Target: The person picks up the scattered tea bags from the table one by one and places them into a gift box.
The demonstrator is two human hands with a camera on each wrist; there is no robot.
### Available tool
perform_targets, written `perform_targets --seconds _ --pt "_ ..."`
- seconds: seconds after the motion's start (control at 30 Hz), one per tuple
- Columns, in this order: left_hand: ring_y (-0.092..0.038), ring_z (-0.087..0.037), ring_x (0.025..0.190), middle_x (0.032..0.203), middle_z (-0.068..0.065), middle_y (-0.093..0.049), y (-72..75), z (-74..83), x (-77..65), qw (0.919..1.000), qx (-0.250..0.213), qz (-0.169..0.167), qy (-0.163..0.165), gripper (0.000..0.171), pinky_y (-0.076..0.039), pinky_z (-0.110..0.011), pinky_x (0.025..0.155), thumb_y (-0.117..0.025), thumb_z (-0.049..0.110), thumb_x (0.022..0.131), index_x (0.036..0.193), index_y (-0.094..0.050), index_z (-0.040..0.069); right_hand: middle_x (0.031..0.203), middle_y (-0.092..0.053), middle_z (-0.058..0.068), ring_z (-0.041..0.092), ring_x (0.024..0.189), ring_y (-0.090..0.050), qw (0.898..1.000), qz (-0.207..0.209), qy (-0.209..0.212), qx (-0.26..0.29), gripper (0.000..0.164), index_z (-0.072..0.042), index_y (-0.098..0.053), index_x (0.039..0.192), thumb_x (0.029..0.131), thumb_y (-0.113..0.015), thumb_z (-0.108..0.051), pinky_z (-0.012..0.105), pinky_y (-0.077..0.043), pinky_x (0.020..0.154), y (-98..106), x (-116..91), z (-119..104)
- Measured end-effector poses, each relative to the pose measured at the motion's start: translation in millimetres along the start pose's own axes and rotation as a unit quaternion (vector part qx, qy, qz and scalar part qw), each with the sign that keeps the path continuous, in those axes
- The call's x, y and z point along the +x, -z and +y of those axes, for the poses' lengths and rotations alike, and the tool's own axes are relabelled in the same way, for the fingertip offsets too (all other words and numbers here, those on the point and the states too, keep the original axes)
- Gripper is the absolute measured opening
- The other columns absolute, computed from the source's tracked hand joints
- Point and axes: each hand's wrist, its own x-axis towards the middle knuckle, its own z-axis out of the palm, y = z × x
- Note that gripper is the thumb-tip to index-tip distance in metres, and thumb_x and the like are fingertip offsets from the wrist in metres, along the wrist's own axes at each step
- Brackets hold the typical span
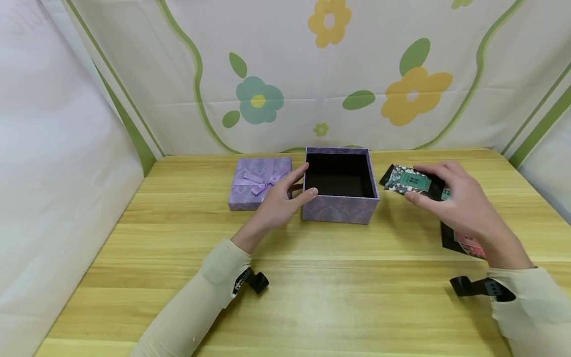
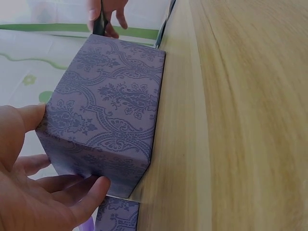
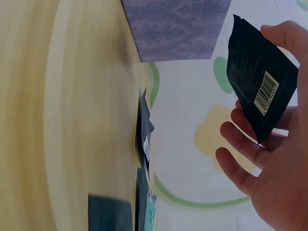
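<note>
My left hand [image 1: 282, 201] grips the near left corner of an open lilac box [image 1: 339, 209], thumb at the front rim and fingers against the left wall. Patterned paper covers the box outside, and its inside is black. To the right, my right hand [image 1: 466, 203] pinches a small flat sachet [image 1: 408, 179] with a floral front and teal label. Its black back with a barcode faces the right wrist view, tilted and raised off the table. Beneath that hand lie more black sachets, one with a pink label [image 1: 468, 244], partly hidden by the hand and wrist.
Left of the box lies its lilac lid [image 1: 243, 196], tied with a purple ribbon bow [image 1: 259, 184]. The wooden table [image 1: 312, 297] ends at a white flowered cloth [image 1: 178, 119] behind. A white sheet [image 1: 53, 163] hangs along the left.
</note>
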Motion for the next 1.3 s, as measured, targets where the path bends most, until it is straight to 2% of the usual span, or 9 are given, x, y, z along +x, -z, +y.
perform_targets --seconds 0.03,0.13,0.23,0.33,0.43,0.53,0.77,0.93,1.3 --pt "-0.047 -0.033 0.153 0.175 0.002 -0.031 0.0 0.1 0.1 1.0000 0.000 0.000 0.000 0.071 -0.037 -0.055 0.126 -0.063 0.040 0.108 0.170 -0.030 0.026 0.145 -0.051 0.018 0.041 0.128 -0.046 1.000 0.004 0.001 0.001 0.069 -0.017 -0.056 0.155 0.095 -0.079 -0.041 0.050 -0.041 0.098 -0.7 1.3 -1.2" --pt "-0.047 -0.032 0.153 0.175 0.002 -0.031 0.1 0.1 0.2 1.0000 0.002 -0.001 0.000 0.071 -0.037 -0.055 0.126 -0.062 0.040 0.108 0.169 -0.030 0.028 0.142 -0.053 0.016 0.031 0.117 -0.047 1.000 0.021 0.005 0.001 0.068 -0.018 -0.059 0.153 0.093 -0.082 -0.039 0.027 -0.038 0.083 -2.7 4.3 -4.4" --pt "-0.048 -0.032 0.152 0.175 0.003 -0.031 0.2 -0.2 0.3 1.0000 0.004 0.000 0.000 0.070 -0.038 -0.054 0.126 -0.063 0.040 0.108 0.169 -0.030 0.031 0.141 -0.055 0.015 0.027 0.113 -0.046 0.999 0.034 0.008 0.005 0.068 -0.019 -0.060 0.152 0.091 -0.084 -0.038 0.019 -0.033 0.076 -4.5 7.0 -7.9" --pt "-0.048 -0.033 0.153 0.175 0.003 -0.031 0.4 -0.6 0.7 1.0000 0.005 -0.001 -0.001 0.069 -0.038 -0.053 0.127 -0.063 0.040 0.108 0.169 -0.031 0.032 0.142 -0.056 0.016 0.031 0.118 -0.049 0.999 0.038 0.008 0.012 0.069 -0.019 -0.061 0.151 0.090 -0.085 -0.038 0.026 -0.036 0.083 -6.7 10.2 -12.6" --pt "-0.047 -0.033 0.153 0.175 0.003 -0.031 0.7 -1.1 0.7 1.0000 0.006 0.000 0.000 0.069 -0.037 -0.053 0.127 -0.062 0.041 0.108 0.168 -0.031 0.033 0.146 -0.056 0.015 0.037 0.130 -0.049 0.999 0.034 0.005 0.027 0.070 -0.019 -0.061 0.152 0.090 -0.086 -0.039 0.043 -0.039 0.096 -9.9 13.8 -18.3" --pt "-0.047 -0.032 0.153 0.175 0.003 -0.031 0.8 -1.4 0.7 1.0000 0.008 -0.001 0.001 0.069 -0.037 -0.054 0.127 -0.063 0.041 0.108 0.168 -0.030 0.034 0.147 -0.056 0.013 0.040 0.138 -0.047 0.999 0.031 0.003 0.045 0.070 -0.019 -0.061 0.152 0.089 -0.086 -0.040 0.061 -0.036 0.104 -13.2 17.7 -24.9" --pt "-0.047 -0.033 0.153 0.175 0.001 -0.031 0.6 -2.1 1.4 1.0000 0.007 0.000 0.000 0.071 -0.037 -0.056 0.127 -0.063 0.040 0.107 0.169 -0.031 0.030 0.139 -0.063 0.008 0.033 0.133 -0.054 0.998 0.044 0.034 0.043 0.065 -0.021 -0.067 0.146 0.087 -0.088 -0.040 0.057 -0.040 0.106 -22.0 26.6 -42.5" --pt "-0.047 -0.034 0.153 0.175 0.001 -0.031 0.3 -2.6 2.3 1.0000 0.008 -0.001 -0.003 0.072 -0.036 -0.056 0.127 -0.063 0.040 0.107 0.170 -0.030 0.026 0.139 -0.067 0.006 0.033 0.139 -0.054 0.996 0.046 0.048 0.050 0.064 -0.020 -0.069 0.144 0.087 -0.089 -0.040 0.059 -0.041 0.111 -28.1 33.6 -52.0" --pt "-0.047 -0.033 0.153 0.175 0.001 -0.032 0.1 -1.2 1.4 1.0000 0.001 0.003 0.004 0.072 -0.036 -0.056 0.127 -0.064 0.039 0.107 0.169 -0.031 0.026 0.147 -0.064 0.007 0.032 0.144 -0.052 0.995 0.014 0.057 0.083 0.066 -0.020 -0.065 0.147 0.089 -0.087 -0.039 0.063 -0.038 0.119 -43.1 47.8 -65.9"
